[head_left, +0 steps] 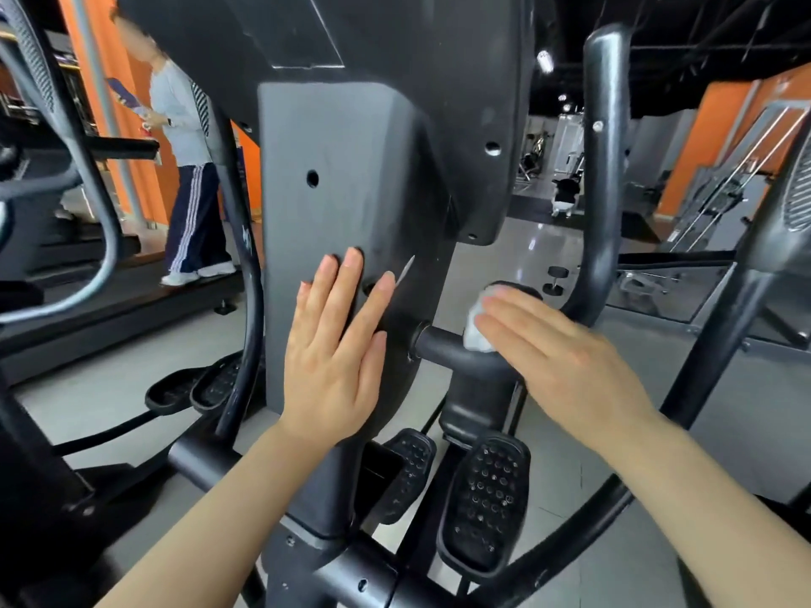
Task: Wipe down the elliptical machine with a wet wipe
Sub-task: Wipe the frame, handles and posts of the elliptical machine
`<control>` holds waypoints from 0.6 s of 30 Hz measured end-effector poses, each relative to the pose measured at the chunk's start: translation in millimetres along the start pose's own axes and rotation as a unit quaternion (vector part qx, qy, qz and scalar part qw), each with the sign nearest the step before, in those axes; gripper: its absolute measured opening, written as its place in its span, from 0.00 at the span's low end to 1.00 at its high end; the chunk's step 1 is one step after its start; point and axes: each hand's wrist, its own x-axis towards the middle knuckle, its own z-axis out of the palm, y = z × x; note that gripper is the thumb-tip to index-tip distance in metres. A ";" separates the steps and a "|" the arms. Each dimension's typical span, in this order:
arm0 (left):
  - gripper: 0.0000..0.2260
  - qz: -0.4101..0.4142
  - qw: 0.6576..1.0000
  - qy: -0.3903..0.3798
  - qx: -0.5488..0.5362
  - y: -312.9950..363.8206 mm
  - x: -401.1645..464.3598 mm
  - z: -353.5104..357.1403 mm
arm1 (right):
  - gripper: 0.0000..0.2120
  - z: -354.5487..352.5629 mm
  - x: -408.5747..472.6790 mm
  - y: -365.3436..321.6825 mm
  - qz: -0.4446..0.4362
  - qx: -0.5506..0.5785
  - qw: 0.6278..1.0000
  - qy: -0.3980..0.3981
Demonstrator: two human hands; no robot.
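1. The elliptical (351, 177) fills the view: a broad matte black column shroud with screw holes, dull and faintly streaked, with curved glossy tube arms either side. I judge the wipe-down to be midway; the shroud shows smears that could be wiping marks (or plain wear, hard to say), while the pedals and lower frame look untouched
2. The pedals (482, 498) are black moulded plastic, oval, studded with raised dots; they are likely still to do
3. The left hand (333, 344) lies flat on the shroud, fingers straight and spread, holding nothing
4. The right hand (557, 348) has straight fingers pressing down onto the wipe, not curled round it
5. The axle (443, 344) is a short smooth black cylinder jutting from the shroud's side; this is the part being cleaned now
6. The wipe (476, 326) is white, crumpled and soft, trapped between the right fingers and the axle
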 end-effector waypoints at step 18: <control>0.22 0.021 0.998 -0.005 0.059 5.3 -6.9 -2.5 | 0.20 -4.0 -84.8 61.0 -0.072 -0.051 0.990 -0.107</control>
